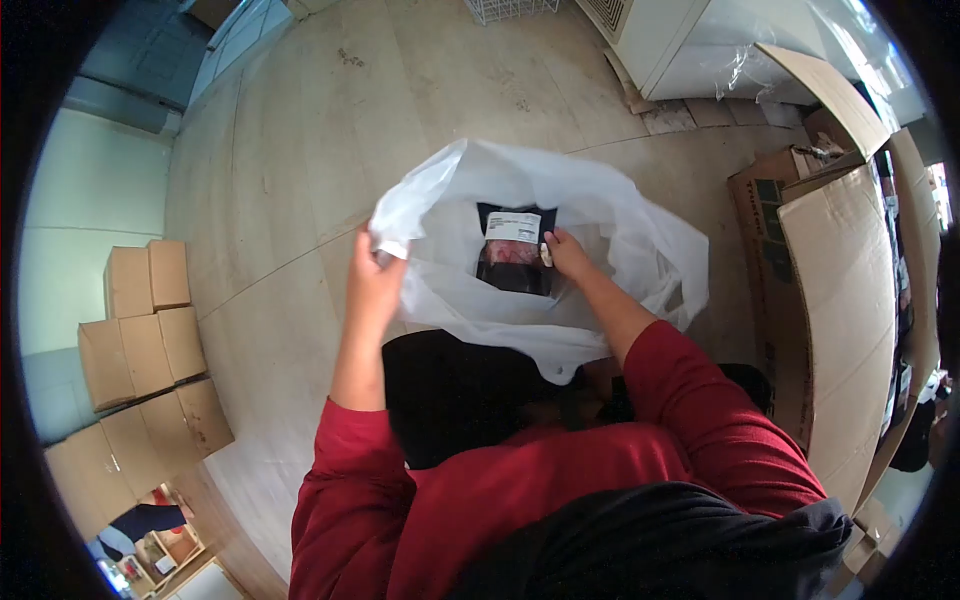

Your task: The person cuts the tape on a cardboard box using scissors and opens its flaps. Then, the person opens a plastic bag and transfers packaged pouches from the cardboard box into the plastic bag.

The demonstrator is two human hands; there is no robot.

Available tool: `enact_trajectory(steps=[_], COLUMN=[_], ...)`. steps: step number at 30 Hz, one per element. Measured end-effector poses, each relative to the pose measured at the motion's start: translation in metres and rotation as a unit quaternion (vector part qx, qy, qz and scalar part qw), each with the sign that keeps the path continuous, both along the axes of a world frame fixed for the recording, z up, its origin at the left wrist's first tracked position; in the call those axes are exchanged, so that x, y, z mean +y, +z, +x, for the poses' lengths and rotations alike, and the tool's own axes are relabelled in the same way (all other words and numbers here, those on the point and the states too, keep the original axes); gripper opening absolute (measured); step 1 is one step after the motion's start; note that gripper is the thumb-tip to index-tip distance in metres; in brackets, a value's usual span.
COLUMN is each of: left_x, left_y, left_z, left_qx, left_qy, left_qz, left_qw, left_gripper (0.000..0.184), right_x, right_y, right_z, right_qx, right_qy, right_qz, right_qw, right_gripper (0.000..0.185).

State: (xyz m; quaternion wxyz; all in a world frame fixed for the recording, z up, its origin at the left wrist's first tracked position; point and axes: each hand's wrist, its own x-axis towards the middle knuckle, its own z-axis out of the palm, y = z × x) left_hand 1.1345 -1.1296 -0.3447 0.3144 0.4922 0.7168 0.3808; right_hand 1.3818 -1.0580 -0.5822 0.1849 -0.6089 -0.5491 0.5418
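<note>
- Well to the left of the left hand [376, 278], against a pale wall [95, 195]: cardboard boxes [150, 365], stacked in stepped rows on the floor [270, 190].
- Below that stack, far down and left from both hands: light wooden trays [178, 545] with small contents, too small to tell.
- At the left rim of a white plastic bag [610, 195]: the left hand, curled with thumb and fingers closed over gathered plastic, fingertips partly covered by it.
- Just below and right of the left hand, under the bag's near edge: something black [440, 395], too dark to make out.
- Between the hands, inside the wide-mouthed bag: a flat black package [516, 280] with a white label [512, 226] across its upper part and a reddish patch below the label.
- At the package's right edge, within the bag's mouth: the right hand [569, 256], thumb and fingers pinched together on that edge.
- Beyond the right hand, up and to the right: a white cabinet [680, 45].
- Well to the right of the right hand: a large cardboard box [840, 310] with raised flaps and, in the narrow gap between them, dark contents [903, 290] seen edge-on.
</note>
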Motion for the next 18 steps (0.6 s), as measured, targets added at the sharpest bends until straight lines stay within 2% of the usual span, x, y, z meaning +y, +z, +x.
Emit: enact_trajectory(steps=[1,2,4,8,9,10,12,13,14,15,16,17,18], left_x=[-0.003,-0.007,-0.011,-0.010,-0.014,-0.016,-0.024,-0.018,-0.008,0.004,0.025,0.036,0.047], left_y=[-0.001,0.003,0.019,0.054,0.063,0.072,0.079,0.065,0.042,0.004,-0.010,-0.063,-0.093], left_z=[0.009,0.017,0.025,0.012,0.023,0.037,0.082,0.102,0.118,0.125,0.133,0.133,0.128], left_qx=[-0.035,-0.086,-0.096,-0.105,0.186,0.461,0.503,0.378,0.277,0.286,0.335,0.438,0.432], left_qy=[-0.025,-0.028,-0.027,0.032,0.076,0.115,-0.026,-0.154,-0.249,-0.289,-0.315,-0.276,-0.295], left_qz=[0.034,0.054,0.204,0.123,0.074,0.018,0.174,0.217,0.165,0.113,-0.102,-0.087,-0.096], left_qw=[0.999,0.994,0.974,0.986,0.977,0.880,0.846,0.887,0.913,0.907,0.882,0.851,0.847], left_gripper=[0.041,0.041,0.040,0.046,0.048,0.051,0.052,0.045,0.035,0.031,0.032,0.035,0.041], right_x=[0.003,-0.001,-0.008,-0.009,-0.007,-0.004,-0.006,-0.005,-0.003,0.005,0.008,0.009,0.013], right_y=[0.009,0.019,0.036,0.073,0.081,0.087,0.080,0.059,0.049,0.058,0.055,0.046,0.042], right_z=[-0.005,-0.011,-0.025,-0.038,-0.041,-0.043,-0.046,-0.045,-0.045,-0.045,-0.039,-0.025,-0.013], right_qx=[-0.068,-0.067,-0.242,-0.299,-0.295,-0.303,-0.309,-0.327,-0.339,-0.371,-0.372,-0.378,-0.381], right_qy=[0.065,0.064,0.219,0.226,0.227,0.233,0.241,0.237,0.232,0.298,0.300,0.241,0.178], right_qz=[-0.042,-0.045,0.051,0.020,0.023,0.030,0.037,0.156,0.271,0.221,0.224,0.317,0.409], right_qw=[0.995,0.995,0.944,0.927,0.928,0.924,0.919,0.902,0.870,0.852,0.850,0.836,0.810], right_gripper=[0.043,0.043,0.049,0.058,0.058,0.055,0.052,0.047,0.042,0.036,0.036,0.036,0.038])
